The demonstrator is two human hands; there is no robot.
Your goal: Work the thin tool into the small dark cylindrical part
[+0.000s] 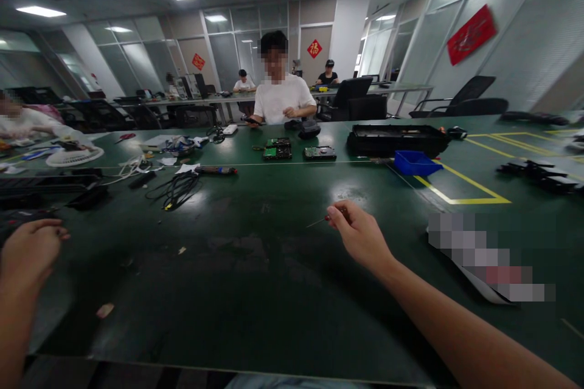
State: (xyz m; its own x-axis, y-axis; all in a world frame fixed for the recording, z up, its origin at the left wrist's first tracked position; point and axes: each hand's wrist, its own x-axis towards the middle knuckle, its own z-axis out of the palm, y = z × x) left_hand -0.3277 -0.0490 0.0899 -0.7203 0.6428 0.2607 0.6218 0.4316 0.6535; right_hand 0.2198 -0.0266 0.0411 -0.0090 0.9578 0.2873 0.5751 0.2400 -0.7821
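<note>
Head view: I have my right hand [360, 231] clamped on a screwdriver [327, 217], over the table [228, 304] between near and far edges, shaft bare and angled left. Left hand [31, 249] well to the left, fingers curled, beside a dark part [18, 217]; can't tell if they grip anything. My worry: a slackened pinch could drop the screwdriver; a careless leftward reach toward the far edge might snag the cables [177, 188].

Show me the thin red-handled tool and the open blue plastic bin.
Thin red-handled tool [326, 217]: head view, on the front of its handle.
Open blue plastic bin [414, 164]: head view, on its wall.
</note>
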